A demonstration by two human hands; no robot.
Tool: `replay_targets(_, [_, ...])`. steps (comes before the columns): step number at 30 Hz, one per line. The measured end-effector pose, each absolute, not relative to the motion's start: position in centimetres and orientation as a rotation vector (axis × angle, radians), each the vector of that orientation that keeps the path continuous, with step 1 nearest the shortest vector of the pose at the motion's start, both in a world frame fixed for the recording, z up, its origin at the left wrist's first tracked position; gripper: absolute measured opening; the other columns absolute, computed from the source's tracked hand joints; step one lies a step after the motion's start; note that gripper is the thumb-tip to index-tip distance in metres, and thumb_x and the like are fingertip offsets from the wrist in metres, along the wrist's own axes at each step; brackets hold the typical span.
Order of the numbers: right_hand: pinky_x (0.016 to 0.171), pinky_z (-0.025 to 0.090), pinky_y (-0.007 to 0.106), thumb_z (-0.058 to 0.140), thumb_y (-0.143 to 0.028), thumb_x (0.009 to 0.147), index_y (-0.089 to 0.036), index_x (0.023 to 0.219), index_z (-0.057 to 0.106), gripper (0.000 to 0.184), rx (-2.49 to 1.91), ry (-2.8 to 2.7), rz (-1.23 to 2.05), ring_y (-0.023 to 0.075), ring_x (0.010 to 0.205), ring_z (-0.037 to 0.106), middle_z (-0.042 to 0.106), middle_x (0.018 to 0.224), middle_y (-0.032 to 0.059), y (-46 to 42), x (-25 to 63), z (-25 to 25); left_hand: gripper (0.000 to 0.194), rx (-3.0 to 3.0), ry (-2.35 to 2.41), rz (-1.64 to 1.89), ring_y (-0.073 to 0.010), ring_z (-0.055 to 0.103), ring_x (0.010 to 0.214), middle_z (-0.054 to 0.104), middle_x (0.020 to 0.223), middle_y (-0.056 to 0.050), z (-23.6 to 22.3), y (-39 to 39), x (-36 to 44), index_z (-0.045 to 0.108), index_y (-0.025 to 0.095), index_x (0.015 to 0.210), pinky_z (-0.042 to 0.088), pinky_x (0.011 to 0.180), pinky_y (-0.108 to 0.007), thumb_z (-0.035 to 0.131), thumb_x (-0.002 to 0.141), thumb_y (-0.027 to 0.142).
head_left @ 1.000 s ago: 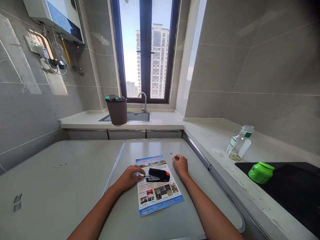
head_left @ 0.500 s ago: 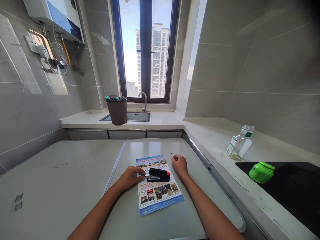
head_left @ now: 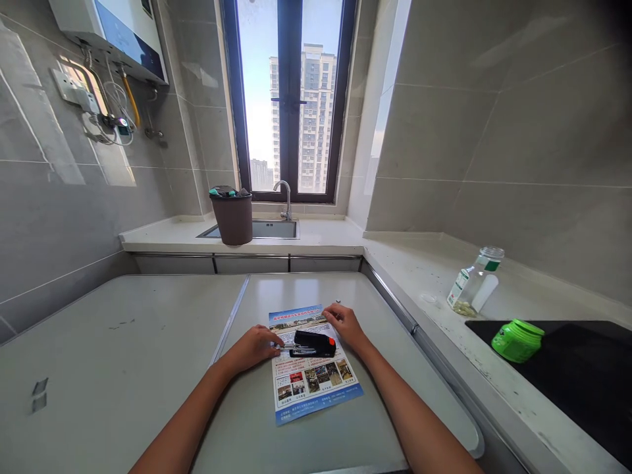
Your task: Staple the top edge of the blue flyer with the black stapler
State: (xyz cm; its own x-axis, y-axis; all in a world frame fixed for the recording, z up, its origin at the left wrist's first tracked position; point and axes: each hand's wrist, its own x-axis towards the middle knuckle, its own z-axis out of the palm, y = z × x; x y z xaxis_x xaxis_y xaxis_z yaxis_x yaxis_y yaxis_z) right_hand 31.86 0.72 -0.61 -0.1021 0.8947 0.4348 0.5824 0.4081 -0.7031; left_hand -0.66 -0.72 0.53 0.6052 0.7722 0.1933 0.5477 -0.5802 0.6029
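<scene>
A black stapler [head_left: 316, 343] with a red spot at its right end lies on a printed leaflet [head_left: 316, 408]. Its metal rail shows between the parted top and base on the left side. My left hand [head_left: 257, 345] has thumb and fingers closed at that left end, on the metal part. By the leaflet's upper right corner is my right hand [head_left: 345, 324], its fingertips pinched together over the paper's edge. Whatever those fingertips hold is too small to make out. A tiny dark bit [head_left: 338, 301] lies just beyond the right hand.
White panels form the work surface [head_left: 162, 342]. A brown bin [head_left: 233, 220] stands at the sink [head_left: 274, 229] under the window. On the right counter are a glass jar [head_left: 476, 283] and a green container [head_left: 518, 340], the latter on a black hob [head_left: 582, 368].
My right hand has moved left, from beside the leaflet to its upper right corner. My left hand stays at the stapler, which has hardly moved.
</scene>
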Motion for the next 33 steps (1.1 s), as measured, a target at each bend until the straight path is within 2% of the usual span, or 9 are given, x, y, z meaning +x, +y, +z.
replay_targets(2, [0.075,0.048,0.025,0.053,-0.049,0.095,-0.02,0.095,0.075,0.036,-1.109,-1.952,0.614,0.0166,0.08,0.062,0.072,0.093,0.0042,0.0,31.5,-0.2,0.02,2.358,1.037,0.596,-0.0274,0.064,0.107,0.079,0.101,-0.005,0.5,-0.4,-1.4,0.082,0.028,0.099,0.046,0.098,-0.037,0.072,0.085,0.037])
replay_targets(4, [0.078,0.049,0.027,0.062,-0.052,0.091,-0.021,0.108,0.071,0.037,-0.963,-2.078,0.77,0.0175,0.086,0.062,0.07,0.102,0.0044,-0.7,30.9,-0.1,0.017,2.372,1.037,0.593,-0.0272,0.063,0.106,0.079,0.1,-0.004,0.5,-0.1,-1.9,0.082,0.028,0.095,0.046,0.098,-0.038,0.071,0.085,0.034])
replay_targets(6, [0.084,0.05,0.029,0.076,-0.049,0.081,-0.023,0.12,0.066,0.048,-0.886,-2.161,0.83,0.0198,0.094,0.063,0.069,0.111,0.0046,-1.4,30.1,-0.2,0.014,2.378,1.049,0.619,-0.0257,0.063,0.102,0.079,0.099,-0.004,0.5,0.0,-1.9,0.081,0.026,0.093,0.045,0.095,-0.037,0.068,0.086,0.029])
replay_targets(8, [0.09,0.049,0.033,0.081,-0.04,0.078,-0.025,0.126,0.063,0.053,-0.849,-2.212,0.809,0.0222,0.102,0.063,0.068,0.116,0.0047,-2.0,29.2,-0.3,0.013,2.367,1.048,0.668,-0.0237,0.064,0.097,0.078,0.097,-0.004,0.5,-0.2,-1.4,0.078,0.025,0.092,0.045,0.093,-0.036,0.066,0.087,0.025])
replay_targets(11, [0.092,0.049,0.035,0.078,-0.03,0.081,-0.025,0.123,0.064,0.045,-0.853,-2.231,0.764,0.0227,0.102,0.063,0.069,0.114,0.0042,-2.7,28.0,-0.5,0.011,2.345,1.008,0.704,-0.021,0.065,0.09,0.077,0.093,-0.002,0.4,-0.6,-0.1,0.072,0.023,0.094,0.042,0.094,-0.035,0.067,0.085,0.02])
replay_targets(15, [0.092,0.049,0.035,0.077,-0.023,0.079,-0.024,0.121,0.064,0.044,-0.895,-2.215,0.77,0.0232,0.104,0.063,0.068,0.114,0.0045,-3.3,27.3,-0.2,0.01,2.336,1.021,0.727,-0.0198,0.065,0.087,0.075,0.092,0.0,0.1,-1.0,1.3,0.067,0.022,0.088,0.04,0.09,-0.033,0.065,0.083,0.014])
replay_targets(27, [0.088,0.049,0.032,0.075,-0.018,0.078,-0.024,0.121,0.062,0.045,-0.884,-2.24,0.73,0.021,0.098,0.064,0.068,0.11,0.0027,-3.7,26.5,-0.2,0.016,2.328,1.065,0.803,-0.0221,0.06,0.089,0.067,0.086,-0.002,-1.9,-0.6,2.1,0.067,0.02,0.083,0.044,0.083,-0.033,0.068,0.075,0.007])
replay_targets(30, [0.085,0.05,0.032,0.076,-0.019,0.077,-0.025,0.117,0.066,0.042,-0.887,-2.229,0.696,0.0205,0.094,0.065,0.07,0.105,0.0016,-3.7,26.6,0.0,0.019,2.349,1.069,0.85,-0.0231,0.06,0.094,0.068,0.094,-0.003,-1.6,-0.2,2.0,0.068,0.022,0.092,0.047,0.085,-0.035,0.071,0.076,0.013])
replay_targets(33, [0.087,0.051,0.033,0.078,-0.024,0.078,-0.025,0.116,0.069,0.04,-0.928,-2.146,0.677,0.0218,0.096,0.067,0.073,0.107,0.0016,-3.2,27.3,0.3,0.015,2.376,1.265,0.969,-0.0267,0.059,0.108,0.069,0.112,-0.008,-1.6,0.8,1.7,0.07,0.023,0.102,0.046,0.096,-0.041,0.064,0.088,0.023])
